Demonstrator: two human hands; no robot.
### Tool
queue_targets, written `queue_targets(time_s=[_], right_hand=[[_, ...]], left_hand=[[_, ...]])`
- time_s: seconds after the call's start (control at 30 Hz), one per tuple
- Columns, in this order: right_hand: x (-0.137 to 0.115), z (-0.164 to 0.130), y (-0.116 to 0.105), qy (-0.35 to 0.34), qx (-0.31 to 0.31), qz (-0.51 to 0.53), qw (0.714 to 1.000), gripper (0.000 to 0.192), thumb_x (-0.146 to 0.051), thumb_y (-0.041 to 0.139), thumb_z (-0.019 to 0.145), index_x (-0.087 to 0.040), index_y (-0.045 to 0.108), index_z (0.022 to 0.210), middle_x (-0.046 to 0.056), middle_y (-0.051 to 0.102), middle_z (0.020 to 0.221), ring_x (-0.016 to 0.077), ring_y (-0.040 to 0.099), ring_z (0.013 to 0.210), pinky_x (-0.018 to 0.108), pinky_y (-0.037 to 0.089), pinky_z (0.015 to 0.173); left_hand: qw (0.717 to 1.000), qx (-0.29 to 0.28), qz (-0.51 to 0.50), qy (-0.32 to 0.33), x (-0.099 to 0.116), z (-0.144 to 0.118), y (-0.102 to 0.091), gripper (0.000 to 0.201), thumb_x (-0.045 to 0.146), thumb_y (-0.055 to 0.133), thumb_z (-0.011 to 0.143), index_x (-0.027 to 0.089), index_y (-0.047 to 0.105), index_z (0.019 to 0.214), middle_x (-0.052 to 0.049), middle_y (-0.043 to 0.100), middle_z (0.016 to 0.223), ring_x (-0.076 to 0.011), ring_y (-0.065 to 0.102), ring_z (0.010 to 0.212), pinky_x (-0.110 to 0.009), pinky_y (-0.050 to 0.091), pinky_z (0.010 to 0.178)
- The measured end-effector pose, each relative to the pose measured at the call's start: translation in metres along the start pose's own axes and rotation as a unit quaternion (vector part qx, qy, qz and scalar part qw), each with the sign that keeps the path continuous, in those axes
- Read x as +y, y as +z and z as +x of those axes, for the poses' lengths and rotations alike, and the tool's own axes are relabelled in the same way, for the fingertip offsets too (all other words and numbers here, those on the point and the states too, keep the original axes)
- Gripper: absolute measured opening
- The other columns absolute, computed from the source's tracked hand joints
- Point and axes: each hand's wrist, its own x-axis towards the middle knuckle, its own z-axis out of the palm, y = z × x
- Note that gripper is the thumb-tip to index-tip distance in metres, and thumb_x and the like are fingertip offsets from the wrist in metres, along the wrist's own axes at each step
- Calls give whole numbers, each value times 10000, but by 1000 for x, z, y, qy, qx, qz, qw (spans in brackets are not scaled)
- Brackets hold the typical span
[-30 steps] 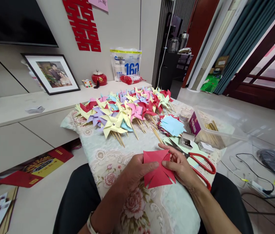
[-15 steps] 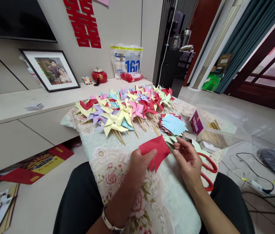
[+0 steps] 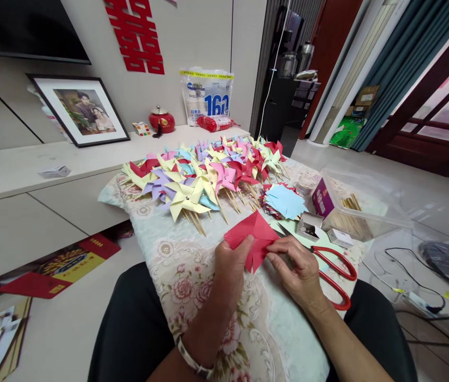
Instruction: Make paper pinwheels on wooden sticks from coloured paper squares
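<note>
A square of red paper (image 3: 262, 233), slit inward at its corners, is held over the near part of the table. My left hand (image 3: 230, 265) grips its left side, thumb on top. At the paper's right corner my right hand (image 3: 298, 270) pinches the edge between thumb and fingertips. Scissors with red handles (image 3: 344, 305) lie just right of that hand, their blades partly hidden behind it. Beyond them stands a small open box (image 3: 309, 227) with small dark items inside. A stack of slit paper squares, light blue on top (image 3: 286, 201), lies behind the red paper.
Many finished paper pinwheels (image 3: 187, 198) on sticks cover the far left of the floral tablecloth (image 3: 182, 270). A clear plastic bin (image 3: 383, 215) with wooden sticks (image 3: 352, 204) stands at the right, beside a small white box (image 3: 339, 238). Cables and a power strip (image 3: 417, 305) lie on the floor.
My right hand has moved left and down, from apart from the paper to pinching its right corner. The red paper has turned and lies flatter in view. The small box and scissors are less covered.
</note>
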Motion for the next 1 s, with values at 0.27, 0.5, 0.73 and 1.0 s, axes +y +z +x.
queue_targets(time_s=[0.27,0.5,0.73,1.0], right_hand=[[0,-1,-1,50,-14,25,998,98,-204,613,933,-246,701,934,46,702,837,208,656,780,346,498,702],[1,0,-1,72,-29,39,996,106,-228,609,945,-229,690,878,35,683,805,187,631,731,317,472,666],[0,1,1,83,-45,37,995,137,-261,599,948,-234,690,849,35,689,787,190,625,708,312,461,650],[9,-2,2,243,-68,200,947,246,-461,649,897,-229,727,867,26,689,820,204,596,754,312,456,706]], left_hand=[[1000,0,25,12,-2,1,-1,220,301,767,643,160,723,806,-10,734,703,-183,665,651,-306,552,672],[987,69,122,78,-10,10,-9,181,336,757,685,165,736,738,-18,739,693,-209,664,695,-298,522,674],[987,78,112,86,-9,11,-8,216,353,743,702,154,733,787,-28,757,745,-215,679,722,-295,528,683],[996,-60,-67,-15,6,-2,1,356,323,810,638,156,717,939,-47,775,882,-229,708,835,-335,545,785]])
